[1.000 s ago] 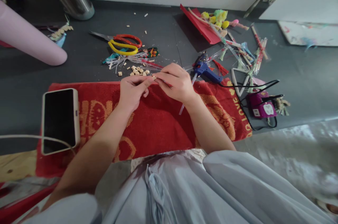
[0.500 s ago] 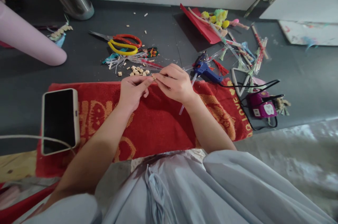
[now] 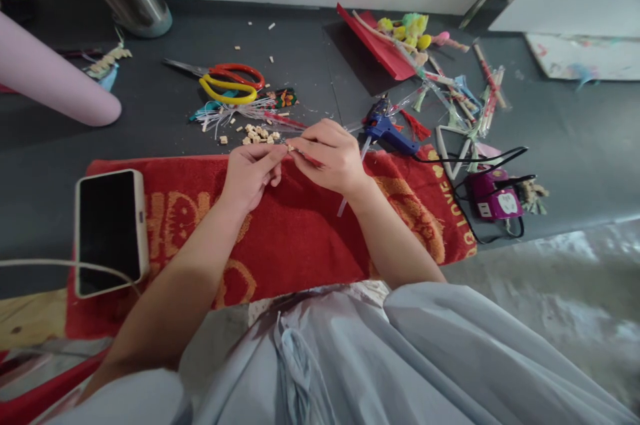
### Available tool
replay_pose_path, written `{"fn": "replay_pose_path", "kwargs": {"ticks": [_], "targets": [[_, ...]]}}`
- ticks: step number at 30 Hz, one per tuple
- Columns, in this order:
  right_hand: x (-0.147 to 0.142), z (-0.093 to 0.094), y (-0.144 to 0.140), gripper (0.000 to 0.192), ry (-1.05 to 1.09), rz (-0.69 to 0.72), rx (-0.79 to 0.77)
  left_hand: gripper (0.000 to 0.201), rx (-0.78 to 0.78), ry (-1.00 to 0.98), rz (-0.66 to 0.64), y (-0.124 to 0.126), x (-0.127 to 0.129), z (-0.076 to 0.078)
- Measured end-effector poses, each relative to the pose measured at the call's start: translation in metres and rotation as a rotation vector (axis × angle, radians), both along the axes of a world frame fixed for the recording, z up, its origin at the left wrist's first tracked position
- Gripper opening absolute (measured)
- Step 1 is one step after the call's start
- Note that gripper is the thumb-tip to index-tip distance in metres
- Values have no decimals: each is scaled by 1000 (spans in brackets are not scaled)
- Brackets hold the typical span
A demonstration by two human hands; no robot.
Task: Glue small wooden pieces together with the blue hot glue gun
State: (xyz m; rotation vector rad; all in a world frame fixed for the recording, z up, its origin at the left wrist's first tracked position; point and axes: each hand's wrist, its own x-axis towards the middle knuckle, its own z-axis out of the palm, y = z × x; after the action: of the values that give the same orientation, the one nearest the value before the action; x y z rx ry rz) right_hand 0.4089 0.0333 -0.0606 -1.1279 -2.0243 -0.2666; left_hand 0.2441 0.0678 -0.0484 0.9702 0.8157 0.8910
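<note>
My left hand [image 3: 250,175] is closed in a pinch, thumb against index finger, on a small beige piece [image 3: 289,148]. From the other side my right hand [image 3: 333,157] pinches at the same piece, its fingertips close to the left ones. Most of the piece is hidden by the fingers. Just beyond the hands lies a pile of small beige pieces [image 3: 261,134]. A blue glue gun [image 3: 393,135] rests right of my right hand, with a clear glue stick [image 3: 343,206] showing below. Under both hands spreads a red towel [image 3: 300,238].
Orange and yellow handled scissors [image 3: 233,83] lie behind the pile, beside white strands [image 3: 225,115]. A phone-like device [image 3: 110,231] sits on the towel at left, a cable across it. A purple power adapter [image 3: 495,197] and wrapped sticks [image 3: 493,95] are at right.
The view has shifted slightly, so the things on the table appear a little further left. Both hands keep their pinch, with only slight finger movement.
</note>
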Motion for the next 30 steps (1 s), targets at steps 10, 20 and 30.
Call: {"fn": "replay_pose_path", "kwargs": {"ticks": [10,20,30], "targets": [[4,1,0,23,-35,58,-43,22,-1,7,-27,1,0,0],[3,2,2,21,69,52,26,14,-89,39,-39,3,-2,5],[3,-3,0,23,138,25,-15,15,-51,30,-21,1,-2,4]]}}
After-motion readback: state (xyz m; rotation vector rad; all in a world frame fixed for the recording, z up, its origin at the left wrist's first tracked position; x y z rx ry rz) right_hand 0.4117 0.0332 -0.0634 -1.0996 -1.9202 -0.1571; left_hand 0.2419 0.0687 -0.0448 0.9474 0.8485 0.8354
